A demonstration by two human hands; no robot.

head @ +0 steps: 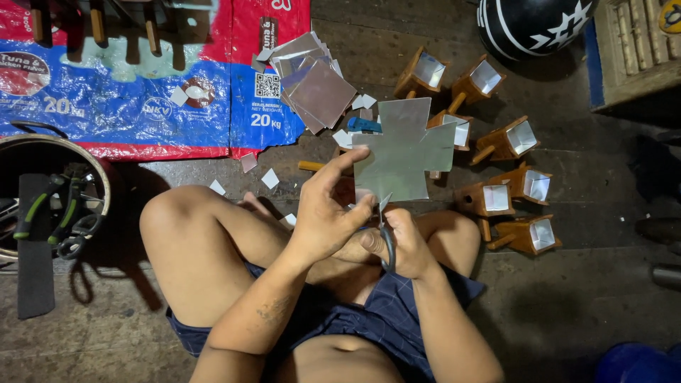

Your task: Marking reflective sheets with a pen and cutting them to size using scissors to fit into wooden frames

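The left hand (323,216) pinches the lower left edge of a silvery, cross-shaped sheet of shiny card (406,150), held up at twelve o'clock above the knees. The right hand (404,245) closes its grip on dark-handled scissors (386,237), blades at the sheet's bottom edge. Judging by this, the left fingertips sit close to the blades; a slip could nick them or tear the flexing sheet.

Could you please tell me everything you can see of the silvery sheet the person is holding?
The shiny, cross-shaped silvery metal-looking sheet is thin and flat, with square notches cut from its corners. It is held up above the dark floor, near the small wooden boxes. The left hand pinches its lower left edge; dark-handled scissors in the right hand meet its bottom edge.
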